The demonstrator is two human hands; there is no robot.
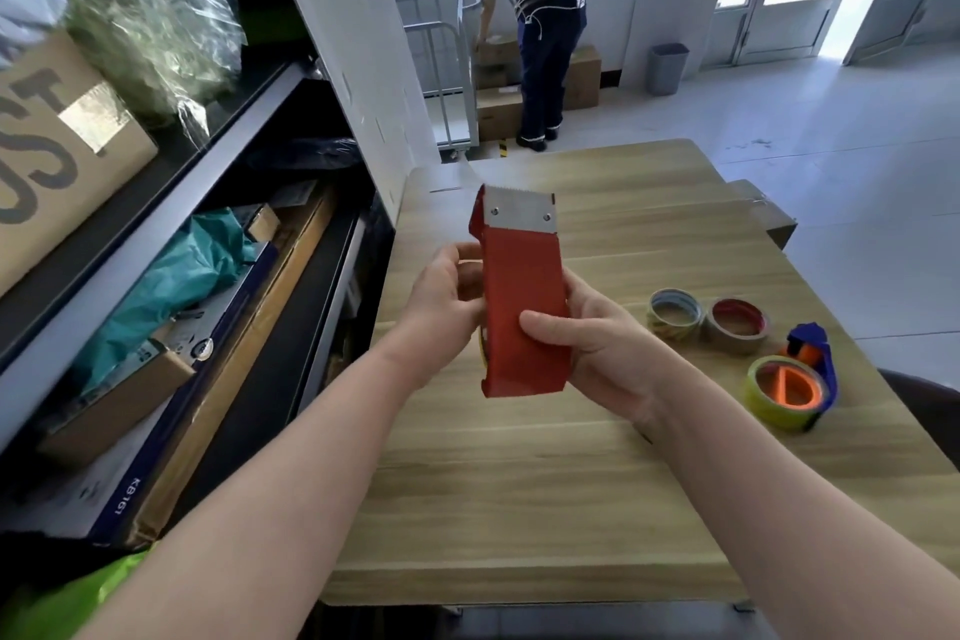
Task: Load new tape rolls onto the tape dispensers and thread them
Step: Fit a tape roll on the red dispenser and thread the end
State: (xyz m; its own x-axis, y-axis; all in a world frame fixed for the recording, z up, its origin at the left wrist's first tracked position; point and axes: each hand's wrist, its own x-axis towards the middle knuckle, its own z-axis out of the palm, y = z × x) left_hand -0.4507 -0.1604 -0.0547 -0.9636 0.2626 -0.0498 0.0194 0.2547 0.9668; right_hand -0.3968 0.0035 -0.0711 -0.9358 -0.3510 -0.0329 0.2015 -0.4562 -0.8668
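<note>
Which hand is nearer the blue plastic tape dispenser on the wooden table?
Right. The right hand grips the red metal tape dispenser on the edge facing the blue plastic tape dispenser; the left hand grips its opposite edge, farther away.

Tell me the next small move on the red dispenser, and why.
Probably turn the red dispenser over: the left hand and right hand grip it with its plain back toward the camera, so the roll side is mostly hidden.
</note>
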